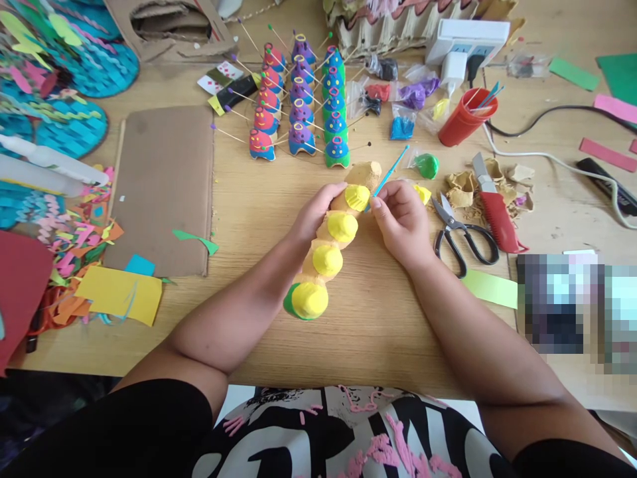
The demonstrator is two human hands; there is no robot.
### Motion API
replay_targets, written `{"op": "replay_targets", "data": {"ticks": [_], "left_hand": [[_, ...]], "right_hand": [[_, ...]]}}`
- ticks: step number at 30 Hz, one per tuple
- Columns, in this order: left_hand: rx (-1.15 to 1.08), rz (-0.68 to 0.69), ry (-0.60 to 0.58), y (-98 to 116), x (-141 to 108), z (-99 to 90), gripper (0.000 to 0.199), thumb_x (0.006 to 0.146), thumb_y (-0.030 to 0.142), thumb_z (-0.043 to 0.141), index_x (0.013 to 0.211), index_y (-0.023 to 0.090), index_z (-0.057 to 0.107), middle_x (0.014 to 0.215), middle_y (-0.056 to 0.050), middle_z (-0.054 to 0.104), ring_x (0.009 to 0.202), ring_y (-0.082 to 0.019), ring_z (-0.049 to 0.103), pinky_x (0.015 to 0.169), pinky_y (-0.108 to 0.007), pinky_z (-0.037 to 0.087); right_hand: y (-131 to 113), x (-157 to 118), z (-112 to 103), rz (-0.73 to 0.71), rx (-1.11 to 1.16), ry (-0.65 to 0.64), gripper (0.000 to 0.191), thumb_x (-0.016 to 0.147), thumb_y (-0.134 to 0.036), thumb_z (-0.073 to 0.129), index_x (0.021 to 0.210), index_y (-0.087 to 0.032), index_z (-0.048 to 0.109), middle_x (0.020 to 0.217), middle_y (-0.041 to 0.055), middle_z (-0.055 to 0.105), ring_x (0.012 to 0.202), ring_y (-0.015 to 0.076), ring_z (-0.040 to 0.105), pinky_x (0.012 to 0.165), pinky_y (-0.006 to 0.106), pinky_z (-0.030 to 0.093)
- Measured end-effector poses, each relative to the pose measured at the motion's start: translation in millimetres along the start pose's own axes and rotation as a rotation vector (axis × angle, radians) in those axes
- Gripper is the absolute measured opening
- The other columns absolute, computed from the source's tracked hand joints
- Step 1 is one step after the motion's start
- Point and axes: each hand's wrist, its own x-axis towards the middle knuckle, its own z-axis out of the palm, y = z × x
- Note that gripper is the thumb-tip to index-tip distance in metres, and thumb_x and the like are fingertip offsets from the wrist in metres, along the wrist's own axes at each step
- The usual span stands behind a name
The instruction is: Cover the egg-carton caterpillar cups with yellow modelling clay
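Observation:
My left hand point(318, 209) is wrapped round the far part of an egg carton strip point(326, 232). Bumps along this strip carry yellow clay caps, its far bump is bare cardboard, and green shows at the near end. In my right hand point(405, 222) a thin blue clay tool point(391, 170) is pinched between thumb and fingers, its shaft slanting up and away. The tool's lower end is close beside the farthest yellow cap; whether it touches is hard to see. A lump of yellow clay point(423, 193) lies just past my right hand.
Beyond stand finished carton strips in red point(269, 99), purple point(301, 106) and green point(336, 119), with pins sticking out. Right are clay bags point(402, 124), a red cup point(462, 118), scissors point(460, 236) and a red-handled cutter point(497, 206). Left lie a cardboard sheet point(162, 186) and paper scraps point(74, 245).

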Motion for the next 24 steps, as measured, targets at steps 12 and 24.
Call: {"op": "replay_targets", "data": {"ticks": [12, 24], "left_hand": [[0.050, 0.034, 0.140, 2, -9, 8.7, 0.039, 0.096, 0.058, 0.069, 0.094, 0.022, 0.054, 0.065, 0.003, 0.048, 0.061, -0.014, 0.059, 0.054, -0.025, 0.043], [-0.038, 0.079, 0.122, 4, 10, -1.8, 0.021, 0.099, 0.046, 0.066, 0.099, 0.026, 0.063, 0.064, 0.002, 0.056, 0.061, -0.017, 0.065, 0.058, -0.028, 0.052]], "right_hand": [[-2, 2, -1, 0.019, 0.014, -0.057, 0.046, 0.095, -0.070, 0.070, 0.090, -0.026, 0.056, 0.077, -0.0032, 0.054, 0.067, 0.0124, 0.047, 0.062, 0.033, 0.036], [3, 7, 1, 0.205, 0.385, 0.015, 0.049, 0.083, -0.068, 0.084, 0.088, -0.027, 0.058, 0.072, -0.0061, 0.057, 0.065, 0.0112, 0.052, 0.064, 0.028, 0.045]]}}
